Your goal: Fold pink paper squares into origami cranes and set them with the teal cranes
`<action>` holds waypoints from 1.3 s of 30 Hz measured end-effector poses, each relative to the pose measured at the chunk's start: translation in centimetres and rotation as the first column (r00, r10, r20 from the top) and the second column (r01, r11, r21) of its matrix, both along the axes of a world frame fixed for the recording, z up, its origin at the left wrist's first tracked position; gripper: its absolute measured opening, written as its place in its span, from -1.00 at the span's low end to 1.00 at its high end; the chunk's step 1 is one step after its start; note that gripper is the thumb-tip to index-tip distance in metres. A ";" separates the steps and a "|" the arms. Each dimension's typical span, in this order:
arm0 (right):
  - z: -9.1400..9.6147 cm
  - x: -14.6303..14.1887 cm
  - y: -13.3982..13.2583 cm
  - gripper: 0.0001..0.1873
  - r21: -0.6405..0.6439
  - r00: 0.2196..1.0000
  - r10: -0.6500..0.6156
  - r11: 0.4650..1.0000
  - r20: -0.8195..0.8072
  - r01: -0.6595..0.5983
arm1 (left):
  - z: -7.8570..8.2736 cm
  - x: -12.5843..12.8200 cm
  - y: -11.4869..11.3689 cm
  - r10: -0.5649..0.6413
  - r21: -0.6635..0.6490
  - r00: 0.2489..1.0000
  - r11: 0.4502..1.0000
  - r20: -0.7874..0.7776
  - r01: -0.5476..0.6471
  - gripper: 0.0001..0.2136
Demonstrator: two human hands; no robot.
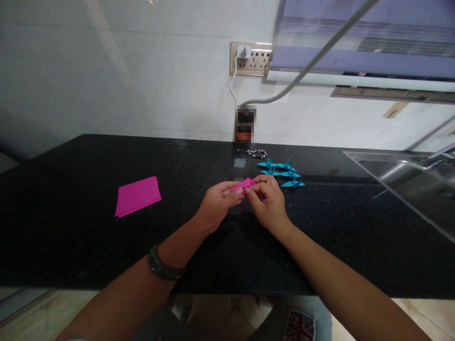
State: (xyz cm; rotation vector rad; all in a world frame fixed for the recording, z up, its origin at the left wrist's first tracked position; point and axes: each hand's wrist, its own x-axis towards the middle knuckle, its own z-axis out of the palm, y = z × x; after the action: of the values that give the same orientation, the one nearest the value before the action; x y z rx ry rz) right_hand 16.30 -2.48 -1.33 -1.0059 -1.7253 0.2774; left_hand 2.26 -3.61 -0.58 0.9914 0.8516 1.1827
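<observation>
A small folded piece of pink paper (245,183) is pinched between my two hands above the dark countertop. My left hand (217,202) grips its left end between thumb and fingers. With thumb and fingertips, my right hand (267,202) holds the right side, covering part of the folds. Just beyond my right hand lie several blue origami cranes (293,183) with pointed wings and tails. Off to the left, a stack of flat pink paper sheets (138,196) rests on the counter, its edges slightly uneven.
A phone-like object (244,125), blurred out, leans against the wall beside a beaded bracelet (256,154). A white charging cable (232,85) runs up to the wall socket (250,58). At the right is a metal sink (419,184). The black countertop (88,251) ends in front of my body.
</observation>
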 end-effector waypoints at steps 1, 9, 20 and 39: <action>0.0 0.0 -0.1 -0.91 -0.004 1.000 0.004 1.000 -0.004 -0.004 | 0.0 0.0 0.0 0.010 0.014 1.000 1.000 -0.022 -0.010 -0.71; 0.2 -0.2 -0.5 -0.82 -0.064 0.997 0.047 0.997 -0.063 -0.051 | 0.1 -0.5 0.3 0.120 0.119 0.971 0.988 -0.207 -0.097 -0.77; 0.3 0.2 0.0 -0.80 -0.446 0.951 0.218 0.845 -0.218 -0.296 | 0.3 -1.3 0.4 0.152 0.237 0.912 0.970 -0.382 -0.062 -0.74; 0.7 -0.2 -0.8 -0.71 -0.577 0.900 0.249 0.698 -0.358 -0.423 | 0.4 -0.6 0.3 0.143 0.079 0.980 0.988 -0.141 -0.133 -0.79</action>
State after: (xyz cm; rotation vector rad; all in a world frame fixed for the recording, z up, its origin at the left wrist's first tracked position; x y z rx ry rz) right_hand 16.09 -3.24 -0.64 -1.0546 -1.5856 1.2713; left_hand 1.62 -3.27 -0.13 1.0997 1.0152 1.2760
